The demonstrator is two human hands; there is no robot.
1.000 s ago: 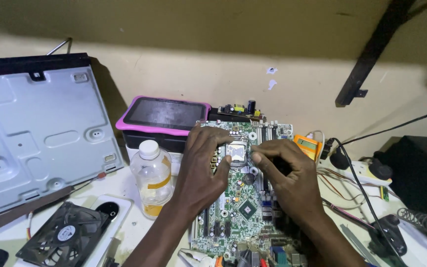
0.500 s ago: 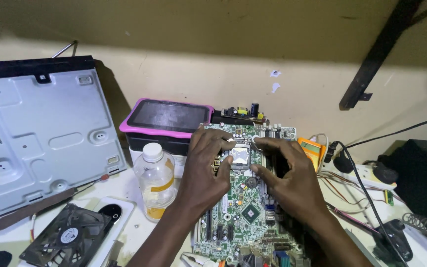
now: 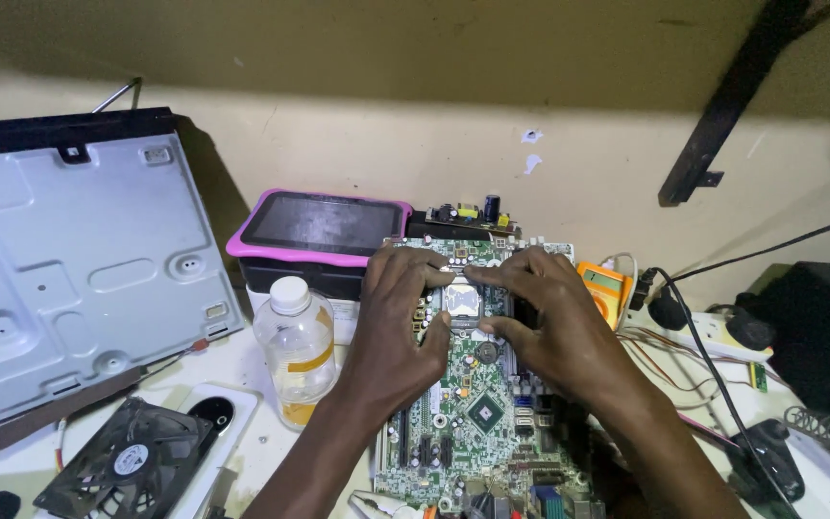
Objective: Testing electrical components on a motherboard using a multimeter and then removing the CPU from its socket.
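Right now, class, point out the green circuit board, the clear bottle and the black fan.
green circuit board point(image 3: 477, 423), head view, on its bare lower middle.
clear bottle point(image 3: 296, 348), head view, on its body.
black fan point(image 3: 130, 461), head view, on its hub.

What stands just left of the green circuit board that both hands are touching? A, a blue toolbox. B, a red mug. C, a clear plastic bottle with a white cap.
C: a clear plastic bottle with a white cap stands beside the left hand, left of the green circuit board.
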